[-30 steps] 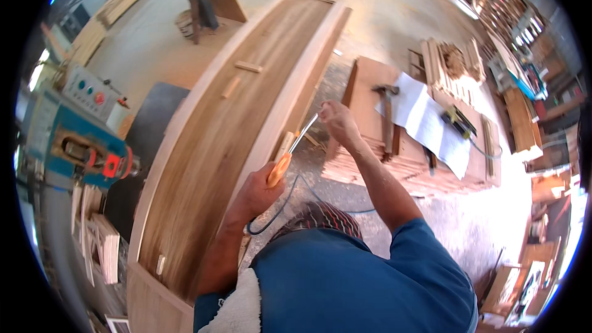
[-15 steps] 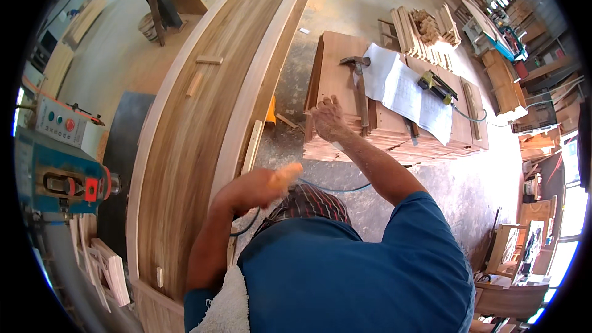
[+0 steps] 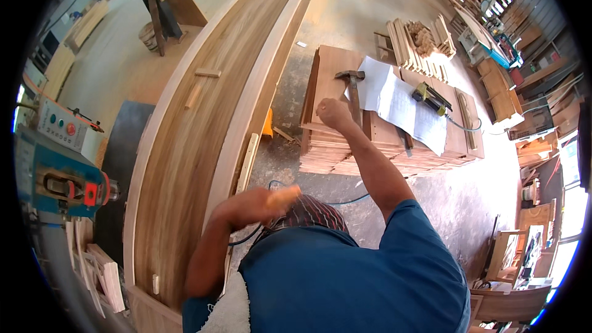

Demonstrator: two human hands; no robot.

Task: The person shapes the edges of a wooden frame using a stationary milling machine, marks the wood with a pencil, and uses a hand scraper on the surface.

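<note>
My left hand [image 3: 248,207] is closed round a short light-orange piece [image 3: 284,197], blurred and of a kind I cannot make out, above the striped cloth [image 3: 313,214] by my blue shirt. Over the near left part of the stack of brown boards [image 3: 336,58], my right hand [image 3: 333,114] is curled closed; whether it pinches anything is hidden. Just right of that hand, a claw hammer [image 3: 354,89] lies on the boards. White paper sheets [image 3: 385,95] are spread beside it, with a green and black nail gun [image 3: 430,98] lying on them.
A long framed wooden panel [image 3: 203,129] extends along my left, with small wood blocks on it. A teal machine [image 3: 58,176] with a button box stands at far left. An air hose [image 3: 348,201] crosses the floor. Wooden slats [image 3: 412,46] are piled beyond the board stack.
My right hand has gone from fingers spread on the boards to curled closed, a little farther right. My left hand, still closed round the light-orange piece, is slightly lower in the picture.
</note>
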